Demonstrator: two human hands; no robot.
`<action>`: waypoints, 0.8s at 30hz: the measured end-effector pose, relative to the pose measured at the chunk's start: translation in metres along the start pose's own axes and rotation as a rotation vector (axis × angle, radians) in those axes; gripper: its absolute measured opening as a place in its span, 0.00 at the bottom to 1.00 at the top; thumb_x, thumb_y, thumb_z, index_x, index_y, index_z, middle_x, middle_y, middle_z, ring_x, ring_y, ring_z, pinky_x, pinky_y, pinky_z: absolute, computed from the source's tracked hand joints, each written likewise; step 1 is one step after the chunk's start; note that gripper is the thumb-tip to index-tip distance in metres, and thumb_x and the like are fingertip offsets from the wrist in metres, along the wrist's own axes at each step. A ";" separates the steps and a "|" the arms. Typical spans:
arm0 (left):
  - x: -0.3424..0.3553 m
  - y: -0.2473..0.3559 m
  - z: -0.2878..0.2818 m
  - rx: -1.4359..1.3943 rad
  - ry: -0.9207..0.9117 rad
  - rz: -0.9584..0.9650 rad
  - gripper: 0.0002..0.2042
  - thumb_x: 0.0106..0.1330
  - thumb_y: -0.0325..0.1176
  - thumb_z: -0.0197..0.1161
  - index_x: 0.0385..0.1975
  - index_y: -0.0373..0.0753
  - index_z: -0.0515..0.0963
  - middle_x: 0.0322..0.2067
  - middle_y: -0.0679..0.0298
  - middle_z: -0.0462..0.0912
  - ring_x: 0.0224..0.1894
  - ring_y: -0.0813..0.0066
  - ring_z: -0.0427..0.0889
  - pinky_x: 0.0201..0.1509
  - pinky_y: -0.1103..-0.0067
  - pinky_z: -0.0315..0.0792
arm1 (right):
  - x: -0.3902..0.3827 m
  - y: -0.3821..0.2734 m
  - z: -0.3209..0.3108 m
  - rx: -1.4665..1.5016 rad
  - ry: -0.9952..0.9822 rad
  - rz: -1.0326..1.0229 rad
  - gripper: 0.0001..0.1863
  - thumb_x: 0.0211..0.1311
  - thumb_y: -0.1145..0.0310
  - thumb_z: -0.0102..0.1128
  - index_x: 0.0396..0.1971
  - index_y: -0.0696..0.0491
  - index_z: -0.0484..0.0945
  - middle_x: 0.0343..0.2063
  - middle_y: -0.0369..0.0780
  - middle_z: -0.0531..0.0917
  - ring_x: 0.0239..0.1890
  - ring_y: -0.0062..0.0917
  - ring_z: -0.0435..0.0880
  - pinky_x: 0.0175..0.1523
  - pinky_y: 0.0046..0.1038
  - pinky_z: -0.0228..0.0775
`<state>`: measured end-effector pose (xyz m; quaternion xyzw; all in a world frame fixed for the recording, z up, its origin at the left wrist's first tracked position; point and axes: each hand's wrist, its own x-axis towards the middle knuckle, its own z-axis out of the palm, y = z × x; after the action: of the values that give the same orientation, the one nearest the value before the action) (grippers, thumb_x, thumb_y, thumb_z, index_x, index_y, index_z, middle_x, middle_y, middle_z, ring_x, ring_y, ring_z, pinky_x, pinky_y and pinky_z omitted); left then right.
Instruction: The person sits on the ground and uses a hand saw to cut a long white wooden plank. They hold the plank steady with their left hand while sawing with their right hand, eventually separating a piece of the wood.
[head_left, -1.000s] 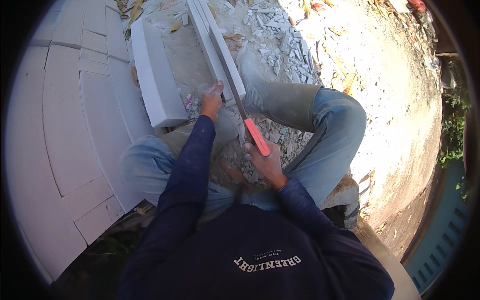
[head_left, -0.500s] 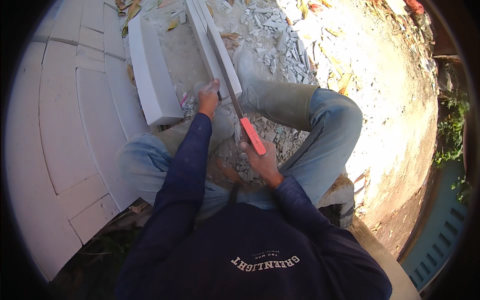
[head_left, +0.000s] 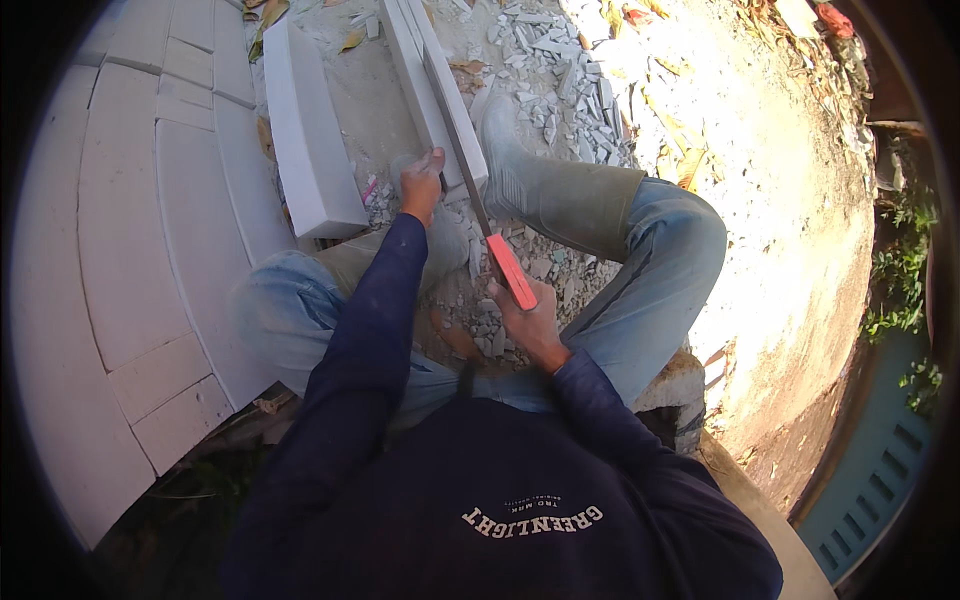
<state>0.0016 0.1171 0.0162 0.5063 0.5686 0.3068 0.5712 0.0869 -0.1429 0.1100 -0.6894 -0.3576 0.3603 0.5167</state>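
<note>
My left hand [head_left: 420,187] grips the near left part of a long white block [head_left: 415,80], thumb up beside its edge. In my right hand [head_left: 528,322] is the red handle [head_left: 511,270] of a saw or similar long-bladed tool. Its dark narrow blade [head_left: 470,175] runs lengthwise along the block, which has a long slit or seam toward its far end. Both hands are closed on what they hold, between my bent, booted legs. A second white block [head_left: 305,130] lies to the left of my left hand.
Pale stacked blocks [head_left: 130,250] fill the left side. Broken white chips [head_left: 555,80] and dry leaves [head_left: 685,165] lie on the dusty ground around my boots [head_left: 570,205]. Sunlit rough ground [head_left: 790,250] is on the right, with green plants [head_left: 900,300] and a teal surface [head_left: 870,490] beyond.
The red handle sits slightly farther from the held block's near end, toward me. My hands keep their grips; otherwise the view has only shifted slightly.
</note>
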 end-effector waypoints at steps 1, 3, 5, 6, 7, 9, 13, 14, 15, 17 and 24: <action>0.000 -0.002 0.000 0.005 0.008 0.004 0.31 0.70 0.48 0.64 0.61 0.26 0.74 0.56 0.49 0.82 0.55 0.68 0.80 0.59 0.78 0.70 | -0.003 -0.001 -0.003 0.012 -0.013 0.001 0.11 0.63 0.70 0.66 0.27 0.61 0.76 0.17 0.33 0.70 0.24 0.16 0.64 0.31 0.26 0.64; 0.001 -0.006 0.001 -0.008 0.023 -0.002 0.30 0.70 0.48 0.64 0.60 0.26 0.75 0.56 0.47 0.81 0.56 0.67 0.80 0.61 0.77 0.69 | 0.001 -0.007 -0.006 0.054 -0.038 0.025 0.11 0.63 0.70 0.66 0.26 0.61 0.76 0.17 0.33 0.70 0.24 0.16 0.64 0.31 0.26 0.64; 0.004 -0.008 0.002 -0.027 0.030 -0.003 0.30 0.70 0.48 0.64 0.60 0.25 0.74 0.57 0.46 0.81 0.58 0.65 0.79 0.62 0.77 0.68 | 0.022 -0.012 0.000 0.045 -0.047 0.018 0.12 0.63 0.70 0.66 0.25 0.61 0.75 0.17 0.32 0.70 0.24 0.15 0.65 0.30 0.26 0.63; 0.005 -0.006 0.007 -0.027 0.016 0.001 0.31 0.70 0.48 0.64 0.60 0.25 0.74 0.57 0.46 0.81 0.59 0.65 0.79 0.63 0.77 0.68 | 0.048 -0.012 0.007 0.003 -0.030 -0.013 0.12 0.63 0.70 0.66 0.25 0.61 0.74 0.17 0.32 0.70 0.24 0.15 0.65 0.30 0.26 0.63; 0.003 0.003 0.012 -0.010 -0.004 0.016 0.31 0.70 0.48 0.64 0.60 0.25 0.74 0.58 0.46 0.80 0.60 0.64 0.79 0.64 0.77 0.67 | 0.067 -0.010 0.011 -0.038 -0.016 -0.039 0.13 0.63 0.70 0.66 0.24 0.61 0.74 0.17 0.32 0.70 0.24 0.15 0.65 0.30 0.26 0.63; -0.006 0.005 0.009 0.010 -0.003 -0.004 0.31 0.70 0.49 0.64 0.60 0.25 0.74 0.59 0.45 0.79 0.61 0.64 0.78 0.64 0.77 0.67 | 0.072 -0.013 0.018 -0.032 -0.014 -0.010 0.12 0.62 0.72 0.66 0.24 0.62 0.74 0.16 0.37 0.72 0.21 0.21 0.67 0.30 0.30 0.64; -0.005 -0.004 0.001 -0.037 0.028 -0.068 0.32 0.70 0.49 0.64 0.61 0.25 0.73 0.59 0.46 0.79 0.62 0.64 0.77 0.65 0.77 0.66 | 0.053 -0.018 0.009 0.085 -0.070 0.112 0.13 0.61 0.70 0.67 0.24 0.60 0.74 0.17 0.31 0.70 0.23 0.14 0.64 0.29 0.26 0.62; -0.002 -0.009 -0.002 -0.047 0.034 -0.068 0.32 0.69 0.50 0.64 0.61 0.25 0.73 0.59 0.46 0.79 0.62 0.64 0.78 0.65 0.77 0.66 | 0.037 -0.016 0.004 0.073 -0.062 0.083 0.12 0.62 0.71 0.66 0.24 0.61 0.75 0.16 0.33 0.70 0.22 0.16 0.65 0.30 0.27 0.63; 0.002 -0.009 0.001 -0.060 0.028 -0.067 0.33 0.69 0.50 0.64 0.61 0.25 0.73 0.59 0.46 0.79 0.61 0.64 0.78 0.64 0.77 0.67 | 0.014 -0.007 -0.004 0.054 -0.053 0.055 0.11 0.62 0.72 0.65 0.25 0.62 0.75 0.16 0.35 0.71 0.22 0.17 0.66 0.30 0.29 0.64; 0.000 -0.007 0.005 -0.056 0.040 -0.065 0.33 0.69 0.50 0.64 0.61 0.25 0.73 0.59 0.46 0.79 0.61 0.64 0.78 0.64 0.77 0.67 | 0.015 -0.008 -0.009 0.048 -0.063 0.044 0.10 0.62 0.72 0.65 0.27 0.62 0.77 0.16 0.35 0.72 0.22 0.18 0.67 0.30 0.28 0.65; -0.008 0.007 0.008 -0.019 0.011 -0.055 0.33 0.70 0.50 0.63 0.61 0.23 0.72 0.59 0.45 0.79 0.61 0.65 0.78 0.64 0.78 0.67 | 0.081 -0.010 0.026 0.050 0.016 -0.001 0.10 0.61 0.69 0.68 0.30 0.62 0.80 0.19 0.33 0.72 0.24 0.14 0.66 0.31 0.25 0.65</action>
<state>0.0092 0.1101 0.0241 0.4833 0.5826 0.2992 0.5810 0.1026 -0.0590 0.1045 -0.6791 -0.3447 0.3635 0.5365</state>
